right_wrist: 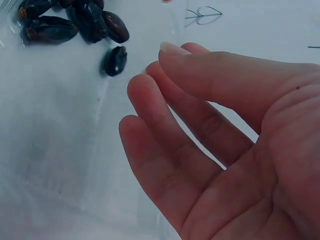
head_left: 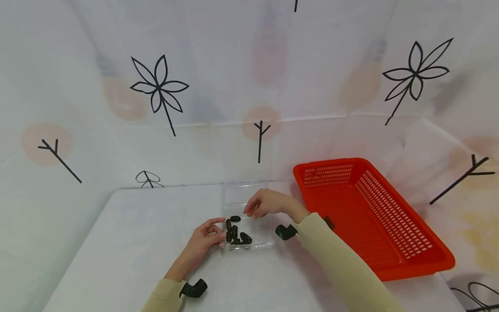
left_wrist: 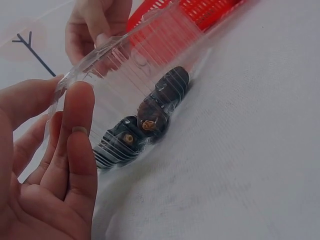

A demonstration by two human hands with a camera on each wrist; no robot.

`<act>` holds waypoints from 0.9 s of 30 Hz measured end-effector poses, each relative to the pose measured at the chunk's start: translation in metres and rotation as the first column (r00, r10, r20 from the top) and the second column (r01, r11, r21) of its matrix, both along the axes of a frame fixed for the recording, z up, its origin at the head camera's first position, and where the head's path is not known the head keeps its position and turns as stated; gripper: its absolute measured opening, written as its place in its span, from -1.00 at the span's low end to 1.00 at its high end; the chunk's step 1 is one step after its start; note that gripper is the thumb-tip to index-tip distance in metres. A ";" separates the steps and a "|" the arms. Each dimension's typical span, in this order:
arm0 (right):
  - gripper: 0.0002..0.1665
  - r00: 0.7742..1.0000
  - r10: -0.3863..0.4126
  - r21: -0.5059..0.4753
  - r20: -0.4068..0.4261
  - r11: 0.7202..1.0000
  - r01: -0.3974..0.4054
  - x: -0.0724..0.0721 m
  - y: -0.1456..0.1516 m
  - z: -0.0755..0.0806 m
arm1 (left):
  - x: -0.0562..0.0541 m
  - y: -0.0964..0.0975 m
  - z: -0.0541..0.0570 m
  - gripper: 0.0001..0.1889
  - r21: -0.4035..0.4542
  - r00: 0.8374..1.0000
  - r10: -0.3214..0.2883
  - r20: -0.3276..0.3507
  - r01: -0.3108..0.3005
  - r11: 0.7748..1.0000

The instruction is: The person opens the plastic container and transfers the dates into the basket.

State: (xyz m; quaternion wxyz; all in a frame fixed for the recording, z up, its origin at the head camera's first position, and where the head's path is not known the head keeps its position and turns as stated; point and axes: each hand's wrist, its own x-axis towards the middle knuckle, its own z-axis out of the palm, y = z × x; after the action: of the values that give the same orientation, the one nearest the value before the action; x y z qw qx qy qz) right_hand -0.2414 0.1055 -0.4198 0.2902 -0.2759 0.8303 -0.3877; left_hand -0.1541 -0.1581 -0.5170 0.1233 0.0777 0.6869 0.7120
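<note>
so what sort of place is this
Probably a staged tabletop workspace: a white cloth-covered table, a pale hanging cloth printed with black line-drawn flowers, and a red perforated plastic basket.

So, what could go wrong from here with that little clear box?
The clear box looks thin, so a firm squeeze from the left hand at its side might buckle it. The dark oval pieces bunch toward that same side and the lid is open, so a tip could spill them. The right sleeve crosses the red basket in the head view; it could perhaps nudge it, though I can't tell if they touch.
</note>
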 end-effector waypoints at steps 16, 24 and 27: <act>-0.71 0.990 0.140 0.229 -0.016 0.964 -0.132 0.004 -0.042 -0.026 | 0.002 0.001 0.001 -0.45 -0.001 1.000 -0.005 0.002 0.005 1.000; -0.77 0.983 0.170 0.267 -0.063 0.952 -0.148 0.005 -0.052 -0.033 | 0.001 0.000 0.000 -0.45 -0.009 1.000 -0.011 -0.007 0.010 1.000; -0.80 0.983 0.165 0.288 -0.083 0.948 -0.135 0.004 -0.054 -0.033 | 0.001 0.001 0.000 -0.45 -0.005 1.000 -0.014 -0.010 0.014 1.000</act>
State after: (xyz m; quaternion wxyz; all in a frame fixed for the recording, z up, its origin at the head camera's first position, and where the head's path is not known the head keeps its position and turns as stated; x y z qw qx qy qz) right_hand -0.2370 0.0510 -0.4525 0.3107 -0.3145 0.8677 -0.2272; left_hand -0.1530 -0.1575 -0.5172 0.1250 0.0857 0.6886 0.7091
